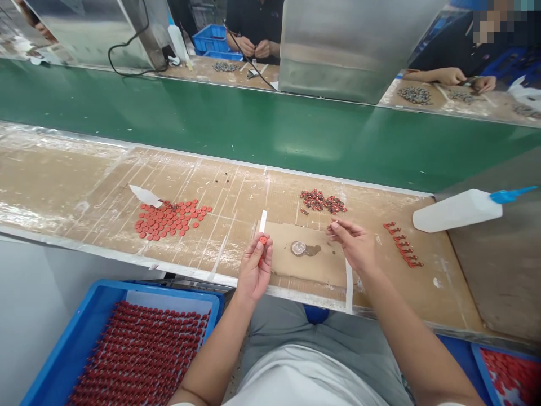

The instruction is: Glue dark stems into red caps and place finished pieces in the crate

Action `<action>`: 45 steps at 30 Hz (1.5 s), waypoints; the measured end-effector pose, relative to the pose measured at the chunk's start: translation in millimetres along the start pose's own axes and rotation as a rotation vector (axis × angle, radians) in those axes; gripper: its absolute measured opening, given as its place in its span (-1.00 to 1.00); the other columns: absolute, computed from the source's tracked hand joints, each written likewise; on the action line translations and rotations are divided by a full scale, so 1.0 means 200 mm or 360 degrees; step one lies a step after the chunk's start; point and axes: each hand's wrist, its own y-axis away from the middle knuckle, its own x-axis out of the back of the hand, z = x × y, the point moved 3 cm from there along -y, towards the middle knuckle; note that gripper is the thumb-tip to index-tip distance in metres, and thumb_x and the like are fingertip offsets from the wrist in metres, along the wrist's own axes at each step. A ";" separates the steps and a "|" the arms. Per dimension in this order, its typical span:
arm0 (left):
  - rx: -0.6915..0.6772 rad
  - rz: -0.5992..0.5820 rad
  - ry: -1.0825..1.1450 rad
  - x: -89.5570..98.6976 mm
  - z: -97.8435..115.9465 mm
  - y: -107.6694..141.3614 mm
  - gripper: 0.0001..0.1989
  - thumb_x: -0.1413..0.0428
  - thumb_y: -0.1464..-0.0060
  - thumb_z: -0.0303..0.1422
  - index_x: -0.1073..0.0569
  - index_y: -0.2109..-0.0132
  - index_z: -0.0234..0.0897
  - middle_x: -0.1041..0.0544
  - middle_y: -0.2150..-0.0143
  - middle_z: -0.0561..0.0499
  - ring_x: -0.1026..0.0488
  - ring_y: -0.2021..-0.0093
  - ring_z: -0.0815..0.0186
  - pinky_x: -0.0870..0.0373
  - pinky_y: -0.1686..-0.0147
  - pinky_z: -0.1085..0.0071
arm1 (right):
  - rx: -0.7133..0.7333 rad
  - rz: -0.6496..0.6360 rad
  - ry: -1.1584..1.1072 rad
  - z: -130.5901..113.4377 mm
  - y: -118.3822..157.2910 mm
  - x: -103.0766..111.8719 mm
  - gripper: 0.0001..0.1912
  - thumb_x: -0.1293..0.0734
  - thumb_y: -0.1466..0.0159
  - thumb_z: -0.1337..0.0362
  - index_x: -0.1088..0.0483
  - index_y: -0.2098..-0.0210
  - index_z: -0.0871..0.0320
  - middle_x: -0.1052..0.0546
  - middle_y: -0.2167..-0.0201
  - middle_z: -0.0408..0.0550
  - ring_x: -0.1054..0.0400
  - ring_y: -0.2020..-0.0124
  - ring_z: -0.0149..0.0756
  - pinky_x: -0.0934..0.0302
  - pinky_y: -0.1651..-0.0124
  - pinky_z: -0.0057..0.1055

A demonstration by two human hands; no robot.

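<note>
My left hand [253, 268] is closed around a small red disc [262, 240], its round face turned up between thumb and fingers. A little more red shows below it in the same hand. To the right, my right hand [355, 243] pinches a tiny dark piece, too small to name, above the cardboard sheet's [291, 273] right part. A small round clear dish [298, 248] sits on that sheet beside a wet brown stain. Just beyond my right hand lies a heap of small red-and-dark parts [318, 200]. Several red pieces with round ends [403, 246] stand in a slanting row farther right.
Left on the bench is a spread of red discs [169, 223] with a white scrap [145, 195]. A white bottle [459, 211] with blue nozzle lies at right. A blue crate [97, 287] of red pieces is below left. Co-workers' hands work beyond the green strip [236, 124].
</note>
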 end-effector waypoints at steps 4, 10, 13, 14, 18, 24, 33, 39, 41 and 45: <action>0.0053 -0.0013 -0.0068 0.00 -0.07 0.05 -0.78 -0.21 -0.02 -0.53 -0.54 0.14 -0.30 -0.60 0.12 -0.03 -0.55 0.16 0.44 -0.46 0.13 0.63 | 0.0254 0.0128 0.0254 0.03 0.15 -0.09 -0.68 -0.48 -0.05 0.15 -0.54 0.21 0.14 -0.61 0.34 -0.01 -0.50 0.36 -0.30 -0.42 0.28 -0.32; 0.0040 -0.0009 -0.0131 0.04 -0.16 0.08 -0.75 -0.26 0.04 -0.50 -0.55 0.14 -0.29 -0.61 0.15 -0.03 -0.55 0.12 0.40 -0.45 0.11 0.61 | 0.0941 0.0069 0.0655 0.09 0.21 -0.22 -0.83 -0.42 -0.14 0.25 -0.56 0.24 0.08 -0.62 0.33 -0.06 -0.46 0.42 -0.34 -0.39 0.25 -0.32; 0.0014 -0.0031 -0.0173 0.05 -0.18 0.09 -0.74 -0.28 0.05 -0.47 -0.55 0.14 -0.29 -0.61 0.17 -0.01 -0.56 0.17 0.41 -0.46 0.14 0.61 | 0.1173 0.0015 0.0716 0.12 0.20 -0.22 -0.79 -0.41 -0.16 0.32 -0.54 0.19 0.05 -0.61 0.32 -0.08 -0.48 0.37 -0.32 -0.39 0.21 -0.30; 0.0007 -0.0037 -0.0183 0.05 -0.18 0.09 -0.74 -0.28 0.05 -0.47 -0.55 0.14 -0.29 -0.61 0.17 -0.01 -0.56 0.18 0.42 -0.46 0.15 0.61 | 0.1214 -0.0003 0.0728 0.13 0.20 -0.21 -0.78 -0.40 -0.16 0.34 -0.53 0.17 0.04 -0.61 0.31 -0.08 -0.49 0.34 -0.31 -0.39 0.19 -0.29; -0.0015 -0.0048 -0.0188 0.05 -0.19 0.09 -0.76 -0.27 0.04 -0.47 -0.56 0.15 -0.30 -0.61 0.17 -0.01 -0.56 0.20 0.44 -0.45 0.15 0.61 | 0.1257 -0.0056 0.0763 0.14 0.19 -0.21 -0.77 -0.38 -0.19 0.33 -0.52 0.14 0.02 -0.61 0.28 -0.08 -0.49 0.29 -0.30 -0.39 0.15 -0.29; -0.0033 -0.0036 -0.0175 0.04 -0.18 0.09 -0.76 -0.27 0.04 -0.48 -0.55 0.15 -0.31 -0.60 0.16 -0.03 -0.55 0.18 0.43 -0.43 0.10 0.57 | 0.1313 -0.0088 0.0791 0.14 0.19 -0.22 -0.76 -0.36 -0.20 0.35 -0.51 0.14 0.01 -0.61 0.27 -0.09 -0.49 0.27 -0.30 -0.38 0.14 -0.29; -0.0035 -0.0060 -0.0156 0.04 -0.18 0.09 -0.78 -0.24 0.01 -0.49 -0.56 0.15 -0.30 -0.60 0.17 -0.01 -0.55 0.18 0.45 -0.43 0.11 0.61 | 0.1303 -0.0145 0.0846 0.15 0.19 -0.23 -0.79 -0.34 -0.22 0.33 -0.51 0.16 0.02 -0.60 0.26 -0.09 -0.49 0.25 -0.30 -0.37 0.12 -0.29; -0.0015 -0.0058 -0.0149 0.04 -0.17 0.09 -0.79 -0.23 -0.01 -0.49 -0.55 0.15 -0.30 -0.60 0.15 -0.03 -0.55 0.17 0.45 -0.43 0.11 0.61 | 0.1198 -0.0128 0.0831 0.14 0.19 -0.23 -0.83 -0.36 -0.21 0.29 -0.54 0.20 0.02 -0.61 0.28 -0.08 -0.49 0.27 -0.28 -0.37 0.12 -0.26; -0.0008 -0.0066 -0.0152 0.03 -0.17 0.09 -0.79 -0.22 -0.02 -0.49 -0.55 0.14 -0.30 -0.60 0.15 -0.02 -0.55 0.17 0.45 -0.44 0.12 0.60 | 0.1102 -0.0071 0.0753 0.13 0.20 -0.22 -0.83 -0.38 -0.19 0.27 -0.54 0.21 0.01 -0.61 0.28 -0.09 -0.47 0.30 -0.30 -0.36 0.13 -0.27; 0.0025 -0.0061 -0.0157 0.01 -0.17 0.10 -0.80 -0.21 -0.03 -0.50 -0.55 0.14 -0.31 -0.60 0.15 -0.01 -0.55 0.17 0.43 -0.47 0.13 0.59 | 0.0651 0.0176 0.0312 0.11 0.20 -0.20 -0.81 -0.44 -0.12 0.19 -0.55 0.25 0.03 -0.61 0.31 -0.12 -0.46 0.34 -0.35 -0.36 0.17 -0.34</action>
